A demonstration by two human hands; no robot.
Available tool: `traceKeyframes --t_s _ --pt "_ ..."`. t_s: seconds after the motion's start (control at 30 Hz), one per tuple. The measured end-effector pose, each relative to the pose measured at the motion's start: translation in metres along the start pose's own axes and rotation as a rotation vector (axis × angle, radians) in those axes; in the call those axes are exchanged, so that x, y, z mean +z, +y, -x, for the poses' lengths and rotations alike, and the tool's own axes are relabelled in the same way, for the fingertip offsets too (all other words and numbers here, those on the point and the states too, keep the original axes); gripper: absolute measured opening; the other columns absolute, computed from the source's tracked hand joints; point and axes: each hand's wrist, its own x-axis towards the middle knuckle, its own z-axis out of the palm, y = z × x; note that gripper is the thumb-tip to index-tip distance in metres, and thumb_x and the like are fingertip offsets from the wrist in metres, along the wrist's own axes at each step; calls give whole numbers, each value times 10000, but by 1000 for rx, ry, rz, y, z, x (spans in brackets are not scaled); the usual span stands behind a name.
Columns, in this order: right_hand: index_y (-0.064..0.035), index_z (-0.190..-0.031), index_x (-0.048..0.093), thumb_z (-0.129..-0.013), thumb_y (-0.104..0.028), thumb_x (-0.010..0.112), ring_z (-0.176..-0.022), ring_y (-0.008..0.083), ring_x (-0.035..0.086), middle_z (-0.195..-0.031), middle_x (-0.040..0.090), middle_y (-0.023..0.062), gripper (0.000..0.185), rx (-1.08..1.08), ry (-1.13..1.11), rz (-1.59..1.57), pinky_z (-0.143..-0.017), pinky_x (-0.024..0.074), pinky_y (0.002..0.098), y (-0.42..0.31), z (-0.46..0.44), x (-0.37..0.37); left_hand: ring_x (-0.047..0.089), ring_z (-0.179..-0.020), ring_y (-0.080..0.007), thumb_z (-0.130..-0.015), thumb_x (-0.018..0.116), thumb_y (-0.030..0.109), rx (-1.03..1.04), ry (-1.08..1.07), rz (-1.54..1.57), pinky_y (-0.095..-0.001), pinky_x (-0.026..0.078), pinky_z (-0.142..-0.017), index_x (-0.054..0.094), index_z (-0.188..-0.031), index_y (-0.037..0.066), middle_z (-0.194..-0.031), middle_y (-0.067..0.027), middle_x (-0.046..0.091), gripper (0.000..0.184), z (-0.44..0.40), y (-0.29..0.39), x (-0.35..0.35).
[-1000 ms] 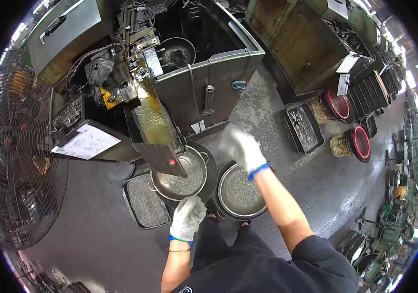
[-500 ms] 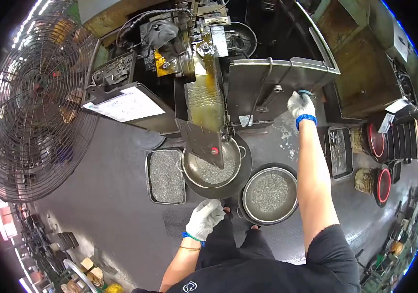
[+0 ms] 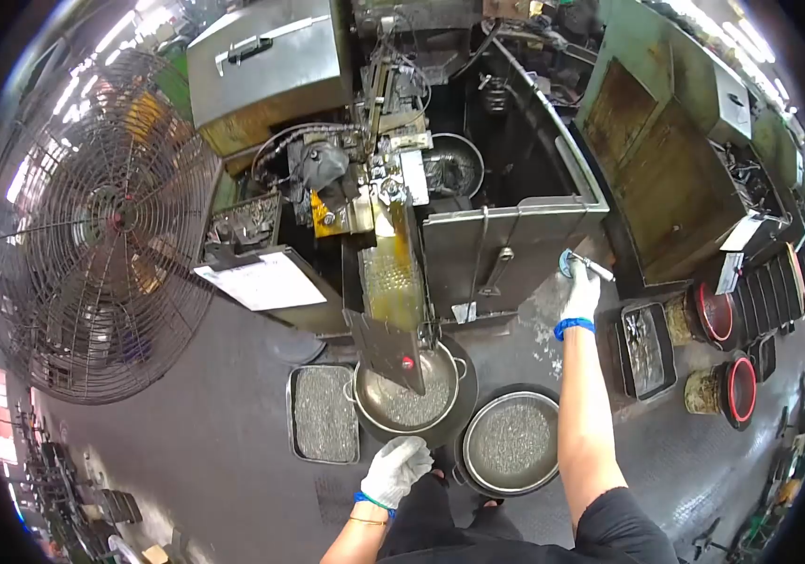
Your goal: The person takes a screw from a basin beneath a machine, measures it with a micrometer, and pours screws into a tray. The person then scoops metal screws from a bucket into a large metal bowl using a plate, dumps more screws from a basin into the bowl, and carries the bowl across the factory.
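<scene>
In a white work glove, my right hand [image 3: 580,293] reaches forward beside the machine's front panel. It grips a micrometer [image 3: 595,268] with a blue-green frame and a silver barrel that points right. My left hand [image 3: 396,473], also gloved, is held low in front of my legs with its fingers curled together. Whatever it may hold is hidden. Just beyond it stands a two-handled metal pan [image 3: 357,406] with small metal pieces, under the machine's chute [image 3: 391,282]. A second round pan [image 3: 478,480] of small metal pieces stands on the floor to its right.
On the left, a rectangular tray [image 3: 293,449] holds more small pieces. A large caged fan [image 3: 92,226] stands farther left. A clipboard with paper [image 3: 266,280] leans on the machine. Calipers [image 3: 244,54] lie on a metal box. Another tray [image 3: 630,376] and red-rimmed buckets [image 3: 739,390] are on the right.
My right hand has drawn back from the panel with the micrometer, which now shows clearly. The view has tilted up, showing more of the machine. My left hand stays low and curled.
</scene>
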Motion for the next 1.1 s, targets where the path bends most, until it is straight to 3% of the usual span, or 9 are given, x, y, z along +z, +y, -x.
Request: traceKeyframes --t_s 0.07,0.3,0.37,0.53,0.67,0.77,0.87,1.03,1.1 --pt "-76 -1102 595 -932 -140 669 -861 128 641 -1027 649 30 196 -206 -126 212 -657 555 274 -11 -3 -7 696 -759 -206 -920 685 189 23 4 -13 -330 584 -689 661 -1046 60 -896 -59 696 182 5 1 13" --pt "-70 -1107 589 -919 -112 662 -850 113 621 -1000 646 34 206 -247 -447 281 -727 525 282 -130 84 -12 691 -781 -182 -918 687 195 120 -143 -172 -310 581 -681 640 -1040 31 -896 -66 683 209 24 9 69" --pt "-14 -1097 576 -882 -67 655 -857 133 602 -1003 635 67 235 -227 -500 123 -752 505 288 -167 128 -25 681 -757 -169 -927 675 202 169 -185 -218 -290 579 -669 636 -1037 17 -880 -73 676 218 31 5 89" --pt "-15 -1442 363 -814 -27 637 -844 168 621 -1177 600 184 685 -88 -587 -154 -737 548 307 -226 219 -83 686 -755 -176 -938 654 161 184 -388 -223 -299 589 -676 628 -1035 -5 -873 -90 675 193 51 -10 143" --pt "-32 -1449 369 -845 -21 627 -780 136 597 -1169 600 170 657 40 -560 -41 -661 523 275 -233 246 -134 660 -742 -157 -952 631 185 213 -421 -357 -291 569 -657 621 -1013 -7 -852 -84 663 201 85 -36 187" --pt "-32 -1453 380 -966 -172 579 -755 111 576 -1029 647 99 545 -18 -527 309 -696 495 251 -241 268 -163 662 -772 -161 -958 621 193 194 -489 -415 -289 565 -688 600 -1071 -10 -920 -98 658 234 99 -60 201" --pt "0 -1400 459 -1034 -321 470 -872 148 655 -956 682 112 486 67 -452 298 -764 519 258 -242 285 -185 650 -788 -167 -962 614 184 97 -515 -419 -289 560 -703 592 -1087 -16 -939 -106 646 237 103 -87 203" --pt "14 -1339 508 -1034 -298 461 -838 188 675 -894 687 123 439 80 -487 65 -786 537 294 -247 299 -205 629 -773 -197 -952 611 195 1 -617 -407 -304 566 -672 605 -1077 -18 -917 -100 628 246 109 -118 207" --pt "-10 -1216 575 -1015 -231 503 -768 111 630 -895 686 93 308 94 -475 -12 -695 489 233 -246 304 -210 624 -794 -180 -956 611 207 -30 -631 -413 -301 549 -661 608 -1097 -12 -919 -83 628 260 116 -127 208"
